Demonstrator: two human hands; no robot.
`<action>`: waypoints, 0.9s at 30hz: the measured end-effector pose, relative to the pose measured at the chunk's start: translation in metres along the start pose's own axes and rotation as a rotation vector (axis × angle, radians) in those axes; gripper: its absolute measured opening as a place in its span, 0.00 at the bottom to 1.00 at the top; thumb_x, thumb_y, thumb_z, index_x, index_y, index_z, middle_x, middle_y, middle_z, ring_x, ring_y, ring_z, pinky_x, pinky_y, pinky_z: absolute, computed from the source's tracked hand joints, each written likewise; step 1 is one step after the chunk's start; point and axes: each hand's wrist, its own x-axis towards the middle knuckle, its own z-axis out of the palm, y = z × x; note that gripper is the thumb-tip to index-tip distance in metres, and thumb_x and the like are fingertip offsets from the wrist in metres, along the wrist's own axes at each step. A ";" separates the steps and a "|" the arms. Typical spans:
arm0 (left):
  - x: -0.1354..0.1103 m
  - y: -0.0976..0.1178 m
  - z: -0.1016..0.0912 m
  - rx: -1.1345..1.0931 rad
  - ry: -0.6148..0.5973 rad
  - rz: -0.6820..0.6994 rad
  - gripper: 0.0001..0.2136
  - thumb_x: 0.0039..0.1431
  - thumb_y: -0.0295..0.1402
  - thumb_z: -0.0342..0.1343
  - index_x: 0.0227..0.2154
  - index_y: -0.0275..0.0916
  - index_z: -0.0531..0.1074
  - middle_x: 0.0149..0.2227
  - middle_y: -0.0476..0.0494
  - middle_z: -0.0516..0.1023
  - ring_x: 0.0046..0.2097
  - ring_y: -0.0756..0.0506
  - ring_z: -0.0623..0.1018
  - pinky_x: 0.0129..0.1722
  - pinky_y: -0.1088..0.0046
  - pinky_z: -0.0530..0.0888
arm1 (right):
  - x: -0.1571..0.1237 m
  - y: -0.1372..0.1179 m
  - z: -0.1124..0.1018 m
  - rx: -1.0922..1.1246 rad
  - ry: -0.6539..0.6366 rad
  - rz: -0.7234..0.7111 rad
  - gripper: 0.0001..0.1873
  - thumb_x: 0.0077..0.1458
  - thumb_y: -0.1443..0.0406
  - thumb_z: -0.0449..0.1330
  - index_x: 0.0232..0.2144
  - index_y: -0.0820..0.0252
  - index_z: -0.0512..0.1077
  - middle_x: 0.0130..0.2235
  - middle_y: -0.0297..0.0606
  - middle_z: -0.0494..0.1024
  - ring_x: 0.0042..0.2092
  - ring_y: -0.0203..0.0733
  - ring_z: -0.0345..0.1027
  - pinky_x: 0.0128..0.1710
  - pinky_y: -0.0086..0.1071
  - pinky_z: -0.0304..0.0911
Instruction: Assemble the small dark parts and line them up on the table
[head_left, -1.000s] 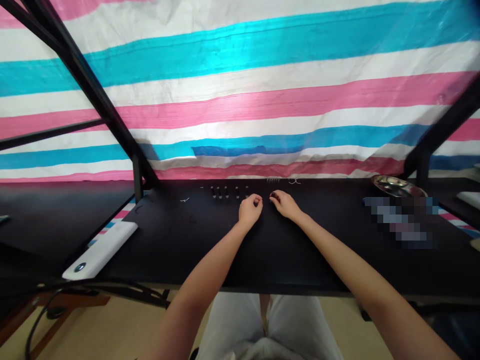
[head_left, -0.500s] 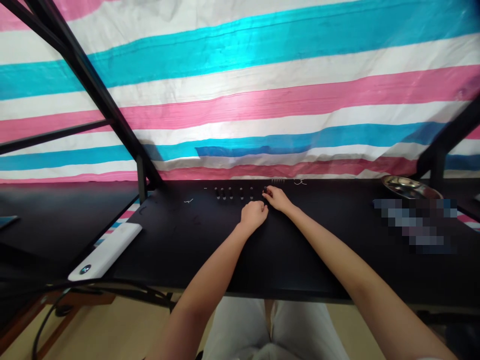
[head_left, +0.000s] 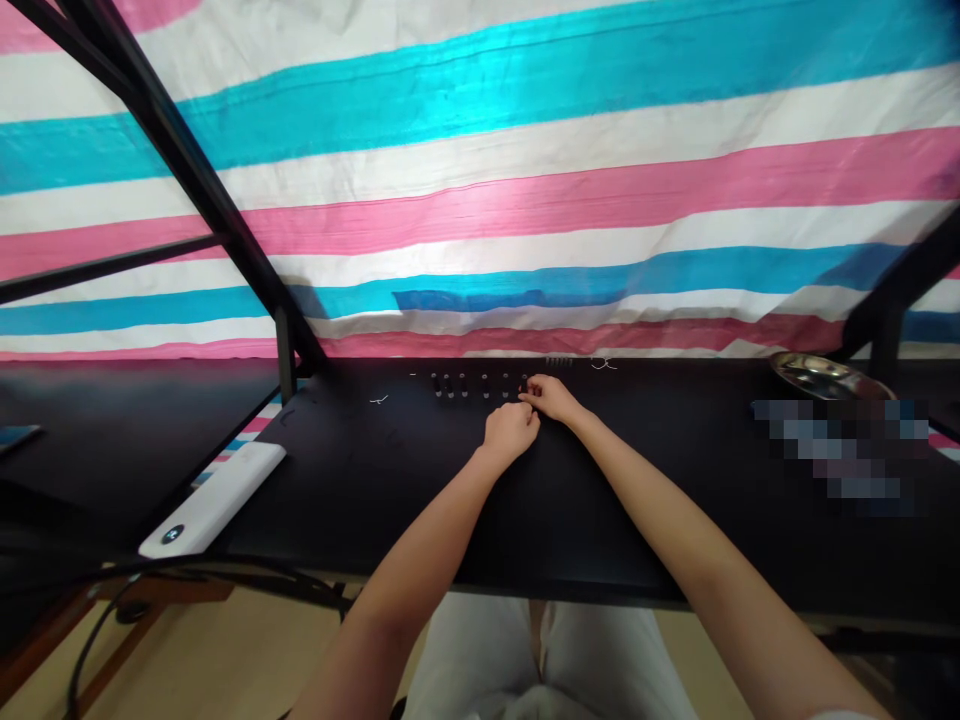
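A row of several small dark cylinders [head_left: 463, 385] with pale ends lies towards the back of the black table [head_left: 360, 480]. At the row's right end, my right hand [head_left: 553, 396] pinches one more dark cylinder [head_left: 524, 383] between thumb and fingertips. My left hand [head_left: 510, 428] rests on the tabletop just in front of the row, its fingers curled closed. What it holds, if anything, is hidden. Behind my right hand, at the back edge, sits a group of small dark pieces [head_left: 559, 361].
White string bits [head_left: 379, 399] lie left of the row, and more white string [head_left: 604, 363] at the back edge. A long white device [head_left: 214, 500] lies at the left. A shiny metal plate [head_left: 825, 376] stands at the right beside a blurred patch. Black frame bars flank the table.
My right hand has shifted slightly left with the cylinder, closer to the row. My left hand has barely moved. The view has shifted a little.
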 end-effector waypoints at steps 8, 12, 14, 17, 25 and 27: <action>-0.001 -0.001 0.003 0.013 0.013 0.024 0.11 0.56 0.36 0.48 0.23 0.38 0.70 0.24 0.44 0.72 0.28 0.45 0.74 0.30 0.72 0.67 | -0.010 0.005 -0.011 0.005 -0.004 -0.051 0.08 0.44 0.66 0.61 0.31 0.63 0.72 0.28 0.32 0.65 0.28 0.32 0.59 0.32 0.30 0.60; -0.003 0.003 0.004 -0.005 0.018 0.105 0.10 0.56 0.35 0.48 0.24 0.39 0.69 0.26 0.44 0.72 0.30 0.46 0.73 0.31 0.72 0.68 | -0.021 0.010 -0.019 0.014 0.016 -0.102 0.11 0.44 0.72 0.56 0.32 0.61 0.74 0.30 0.34 0.66 0.31 0.33 0.62 0.36 0.31 0.61; -0.005 0.005 0.004 -0.033 0.024 0.162 0.08 0.56 0.34 0.49 0.24 0.39 0.69 0.27 0.44 0.72 0.32 0.46 0.73 0.33 0.72 0.68 | -0.024 0.013 -0.023 0.020 0.041 -0.075 0.14 0.42 0.75 0.53 0.31 0.61 0.74 0.29 0.34 0.67 0.30 0.33 0.62 0.35 0.30 0.61; -0.007 0.010 0.004 -0.052 0.042 0.240 0.07 0.56 0.33 0.49 0.25 0.39 0.69 0.30 0.43 0.71 0.36 0.45 0.71 0.35 0.72 0.68 | -0.027 0.017 -0.027 0.009 0.093 -0.023 0.14 0.42 0.74 0.51 0.30 0.61 0.74 0.29 0.34 0.67 0.29 0.33 0.62 0.33 0.30 0.61; -0.015 0.020 0.005 -0.147 -0.051 0.532 0.13 0.54 0.40 0.52 0.40 0.41 0.71 0.43 0.43 0.71 0.45 0.44 0.70 0.47 0.66 0.65 | -0.041 0.026 -0.037 -0.028 0.192 0.066 0.13 0.43 0.72 0.51 0.29 0.61 0.74 0.28 0.34 0.67 0.28 0.34 0.62 0.33 0.31 0.61; -0.017 0.021 0.006 -0.185 -0.088 0.569 0.16 0.53 0.42 0.53 0.43 0.42 0.70 0.47 0.43 0.70 0.49 0.44 0.69 0.51 0.65 0.63 | -0.047 0.032 -0.041 -0.046 0.214 0.072 0.13 0.43 0.72 0.51 0.29 0.61 0.74 0.28 0.34 0.67 0.28 0.35 0.62 0.33 0.31 0.61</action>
